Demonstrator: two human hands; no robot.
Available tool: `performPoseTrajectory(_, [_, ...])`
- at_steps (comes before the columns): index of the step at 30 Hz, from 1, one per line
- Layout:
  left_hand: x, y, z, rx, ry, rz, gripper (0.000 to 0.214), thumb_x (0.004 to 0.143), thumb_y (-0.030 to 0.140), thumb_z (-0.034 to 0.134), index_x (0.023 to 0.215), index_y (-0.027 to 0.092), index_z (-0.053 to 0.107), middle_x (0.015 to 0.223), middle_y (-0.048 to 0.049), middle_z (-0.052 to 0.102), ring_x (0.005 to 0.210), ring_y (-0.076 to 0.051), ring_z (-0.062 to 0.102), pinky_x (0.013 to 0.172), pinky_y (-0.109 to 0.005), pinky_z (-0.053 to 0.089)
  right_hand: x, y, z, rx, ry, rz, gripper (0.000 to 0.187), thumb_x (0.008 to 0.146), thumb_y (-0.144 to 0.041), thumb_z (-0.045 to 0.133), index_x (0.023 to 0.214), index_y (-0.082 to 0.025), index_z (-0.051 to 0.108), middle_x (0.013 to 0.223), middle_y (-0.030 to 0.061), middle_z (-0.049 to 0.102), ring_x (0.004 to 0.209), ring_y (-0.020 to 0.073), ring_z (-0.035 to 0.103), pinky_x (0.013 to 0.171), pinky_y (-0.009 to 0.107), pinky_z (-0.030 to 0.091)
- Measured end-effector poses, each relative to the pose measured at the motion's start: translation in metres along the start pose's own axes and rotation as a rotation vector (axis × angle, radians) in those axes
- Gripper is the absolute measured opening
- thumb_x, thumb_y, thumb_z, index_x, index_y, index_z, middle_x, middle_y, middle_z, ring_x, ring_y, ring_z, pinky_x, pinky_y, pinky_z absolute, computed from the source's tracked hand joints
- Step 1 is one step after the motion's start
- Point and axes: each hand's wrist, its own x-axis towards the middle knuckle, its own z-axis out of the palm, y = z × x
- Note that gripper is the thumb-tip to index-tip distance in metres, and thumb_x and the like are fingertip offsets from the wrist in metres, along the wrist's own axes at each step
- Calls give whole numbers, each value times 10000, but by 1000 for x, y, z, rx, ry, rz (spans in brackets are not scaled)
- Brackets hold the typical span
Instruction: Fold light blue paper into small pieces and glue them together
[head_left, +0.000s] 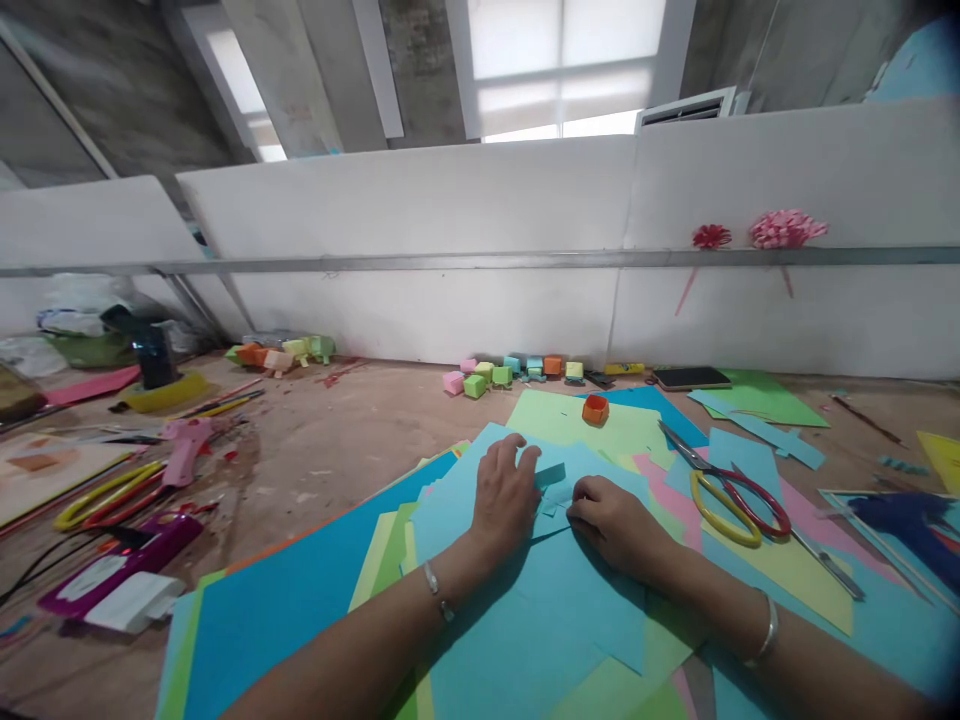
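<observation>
Toward the near side of a brown table [322, 430], a small blue paper piece [556, 495] with raised flaps lies on a larger blue sheet [480, 640], between a person's two bare hands. The left hand [504, 492] curves over the piece's left side, fingers slightly parted; whether the hidden thumb grips cannot be told. The right hand [619, 525] has its fingertips drawn together, apparently pinching the right edge. To shape the piece neatly, it would seem best to steady it with the left hand, line up the edges, then press lightly with the right, so nothing creases askew. Scissors [709, 470] lie apart, to the right; an orange paper box [595, 409] sits beyond the hands.
</observation>
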Motion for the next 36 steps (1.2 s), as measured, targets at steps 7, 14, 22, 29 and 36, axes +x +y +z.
performPoseTrajectory(7, [-2,1,1,102,-35,146,253,873,81,515,1087,183,604,1084,-104,598,972,-251,532,826,-397,468,-1,1,6,-127,41,-34,193,901,-83,499,837,-128,675,896,107,634,768,187,537,641,274,364])
performPoseTrajectory(14, [-4,0,4,135,-20,106,222,889,141,532,1091,200,601,1097,-106,579,999,-277,508,820,-441,447,-3,0,7,-215,67,-112,227,906,-86,453,890,-136,673,724,69,578,652,174,469,573,293,242])
performPoseTrajectory(22, [0,-2,8,44,-90,144,102,840,127,571,896,166,647,1184,-104,551,1068,-245,499,894,-380,454,-4,-7,7,-412,-53,-144,412,835,-79,510,1205,-226,618,736,38,609,603,172,500,523,296,153])
performPoseTrajectory(29, [-2,-6,8,7,-180,165,174,849,151,559,970,187,678,1270,-114,540,1140,-269,492,911,-406,449,-5,-5,9,-502,-34,-119,129,837,-66,547,801,-180,595,633,32,582,562,173,508,529,324,99])
performPoseTrajectory(36, [-2,-3,5,11,-243,167,184,919,278,528,1044,211,645,1145,-89,593,1058,-251,526,881,-408,448,-3,-12,3,-440,-13,-22,117,859,-97,543,775,-179,540,672,39,590,584,173,497,532,305,145])
